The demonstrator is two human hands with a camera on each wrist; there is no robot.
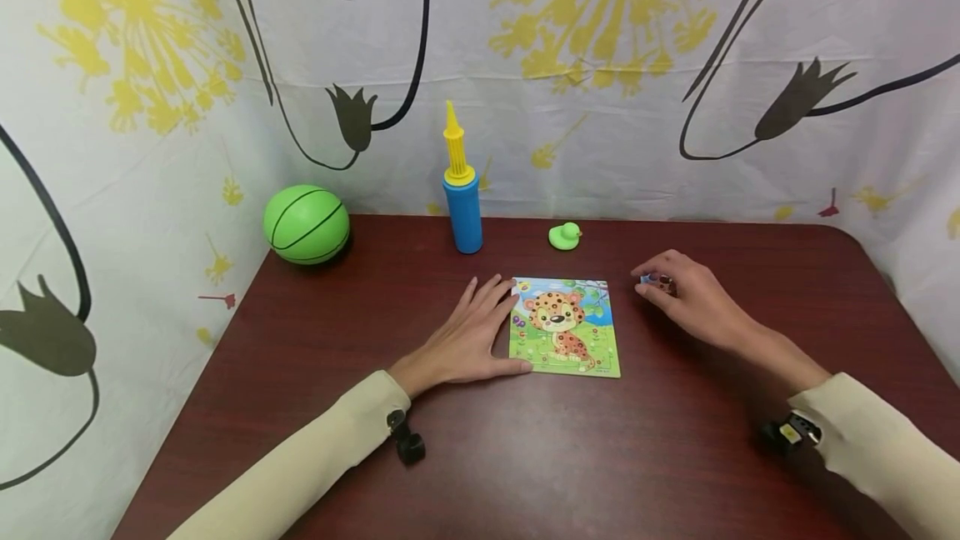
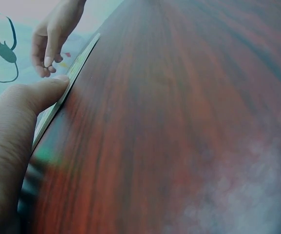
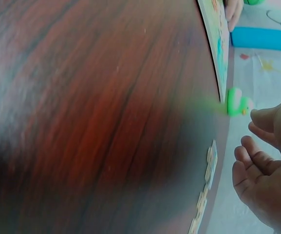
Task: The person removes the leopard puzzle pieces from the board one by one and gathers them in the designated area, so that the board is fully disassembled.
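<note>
Left fingers [image 1: 504, 312]: spread wide, fairly straight; nothing gripped.
Left hand [image 1: 471, 344]: lay at the left side of the board, thumb at the near-left corner, fingertips about the far-left one; probably braced there so it wouldn't slide.
Right fingers [image 1: 675, 263]: bent, thumb a little apart from them; no piece visible between in the right wrist view, though a hidden one couldn't be ruled out.
Right hand [image 1: 701, 298]: hovered over the loose pieces, palm side down; shape likely suited small flat things.
Leopard jigsaw board [image 1: 566, 327]: flat on table between the hands, picture upright to the wearer, presumably for easy reading; seams too fine to tell whether any slot was bare.
Loose jigsaw pieces [image 3: 211, 161]: on table right of the board, apart from it, under the right hand; likely kept on that side for short reach. Exact count unclear.
Green rubber duck [image 1: 566, 237]: behind the board, near the back edge.
Blue-and-yellow hand pump [image 1: 466, 215]: stood upright, nozzle up, left of the duck; probably parked out of the way.
Green mini basketball [image 1: 306, 225]: back-left corner, well apart from both hands.
Table [image 1: 585, 457]: dark red wood grain, glossy.
</note>
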